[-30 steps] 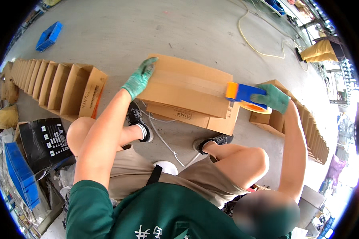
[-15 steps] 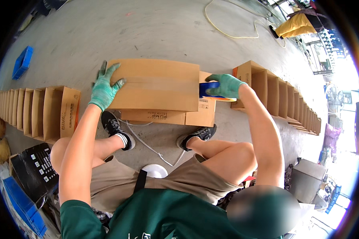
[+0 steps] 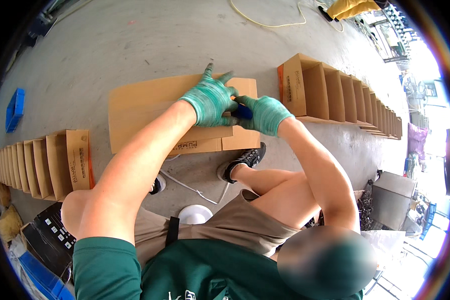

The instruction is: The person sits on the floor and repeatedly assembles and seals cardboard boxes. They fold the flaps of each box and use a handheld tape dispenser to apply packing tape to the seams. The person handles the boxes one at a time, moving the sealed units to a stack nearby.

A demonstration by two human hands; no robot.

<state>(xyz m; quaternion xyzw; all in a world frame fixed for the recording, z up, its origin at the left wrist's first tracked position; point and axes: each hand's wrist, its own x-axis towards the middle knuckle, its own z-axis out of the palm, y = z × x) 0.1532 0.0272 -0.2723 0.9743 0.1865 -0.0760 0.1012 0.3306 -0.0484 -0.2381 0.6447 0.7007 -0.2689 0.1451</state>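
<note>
A brown cardboard box (image 3: 145, 102) lies in front of me with a broad flat face up. Its lower part, or another carton (image 3: 200, 146) beneath it, shows along the near edge. My left hand (image 3: 207, 102), in a green glove, lies over the box's right part with fingers spread and thumb towards the right hand. My right hand (image 3: 266, 115), also gloved in green, is closed around a blue tool (image 3: 243, 111) that looks like a tape dispenser, at the box's right end. The fingers hide most of the tool. Both hands nearly touch there.
A row of open cardboard cartons (image 3: 292, 90) stands to the right, another row (image 3: 77, 155) to the left. A blue crate (image 3: 15, 110) lies at far left. A pale cord (image 3: 180, 185) runs across the floor between my feet. A yellow hose (image 3: 265, 23) lies far ahead.
My left hand has moved right, from the box's left end to beside the right hand. The right hand and blue tool have shifted left. The box appears further left and slightly turned.
</note>
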